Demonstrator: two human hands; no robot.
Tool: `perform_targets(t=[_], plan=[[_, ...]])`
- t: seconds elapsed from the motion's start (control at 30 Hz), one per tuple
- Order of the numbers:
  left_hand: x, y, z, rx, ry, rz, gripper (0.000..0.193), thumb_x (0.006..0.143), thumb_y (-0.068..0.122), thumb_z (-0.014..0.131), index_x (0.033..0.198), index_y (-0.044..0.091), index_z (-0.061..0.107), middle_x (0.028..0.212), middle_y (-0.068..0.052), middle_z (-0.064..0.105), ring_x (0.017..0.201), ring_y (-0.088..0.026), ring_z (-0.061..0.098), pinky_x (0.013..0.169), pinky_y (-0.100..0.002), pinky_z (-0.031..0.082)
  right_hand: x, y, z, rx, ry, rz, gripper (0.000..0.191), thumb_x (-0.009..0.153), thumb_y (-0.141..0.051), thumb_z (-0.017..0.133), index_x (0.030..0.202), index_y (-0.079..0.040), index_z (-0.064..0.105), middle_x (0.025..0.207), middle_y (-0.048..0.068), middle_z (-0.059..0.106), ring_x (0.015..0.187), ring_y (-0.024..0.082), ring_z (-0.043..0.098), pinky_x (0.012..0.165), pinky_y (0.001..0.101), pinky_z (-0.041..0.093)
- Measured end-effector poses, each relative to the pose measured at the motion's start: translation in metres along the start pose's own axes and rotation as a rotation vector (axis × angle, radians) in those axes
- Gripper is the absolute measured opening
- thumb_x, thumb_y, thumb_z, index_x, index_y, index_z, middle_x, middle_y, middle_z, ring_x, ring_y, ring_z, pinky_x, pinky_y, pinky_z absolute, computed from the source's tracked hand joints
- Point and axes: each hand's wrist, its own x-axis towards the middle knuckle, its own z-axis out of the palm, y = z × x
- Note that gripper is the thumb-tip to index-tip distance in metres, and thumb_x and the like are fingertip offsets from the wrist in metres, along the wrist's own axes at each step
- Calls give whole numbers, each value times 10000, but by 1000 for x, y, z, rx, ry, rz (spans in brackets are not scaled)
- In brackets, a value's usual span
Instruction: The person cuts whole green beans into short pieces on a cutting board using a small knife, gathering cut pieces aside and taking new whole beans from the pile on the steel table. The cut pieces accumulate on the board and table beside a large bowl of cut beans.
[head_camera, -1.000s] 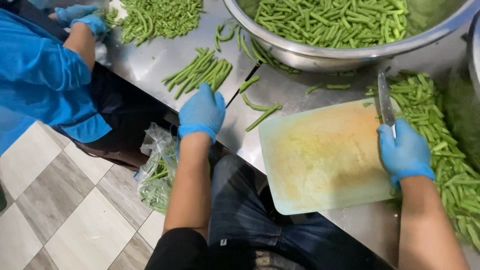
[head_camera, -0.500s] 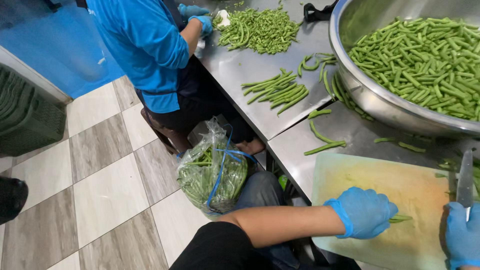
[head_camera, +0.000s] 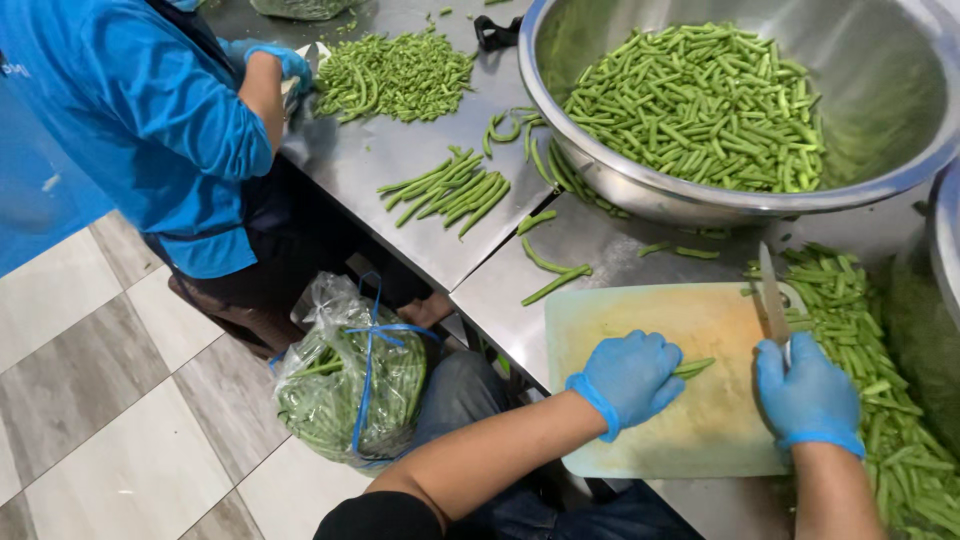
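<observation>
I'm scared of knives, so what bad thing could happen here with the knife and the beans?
The left hand pins a few green beans on the cutting board close to the knife held by the right hand, so a slip could nick the gloved fingers. The board's near edge also seems to hang past the table edge, so it might tip when pressed. Loose beans near that edge could roll off onto the floor.

You wear a thin blue disposable glove on your left hand, its cuff rolled into a ridge at the wrist, near the lower middle of the frame. Your right hand, lower right, has a matching glove. Both forearms are bare; a black sleeve edge shows bottom centre.
</observation>
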Motion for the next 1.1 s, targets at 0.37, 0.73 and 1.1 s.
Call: perform_targets(t=[0.37,0.73,1.1], plan=[[33,-37,-3,-31,20,103,272,854,347,665,982,109,647,985,-126,658,924,-343,653,753,-501,538,-20,-24,6,-70,-139,-3,432,980,-536,523,1052,-128,648,974,248,739,931,489,692,815,578,535],[29,-43,-9,-28,-22,27,281,825,352,666,967,110,662,1016,-127,678,964,-339,669,746,-509,545,-11,-15,25,-24,-53,-37,470,1025,-532,557,1025,-73,659,918,272,730,932,515,676,810,586,523],[34,-44,11,-173,22,32,234,794,260,696,921,87,600,932,-152,624,900,-377,614,759,-525,498,-29,-14,6,145,139,-160,333,1007,-383,593,915,-64,612,825,221,690,782,478,656,700,587,508]])
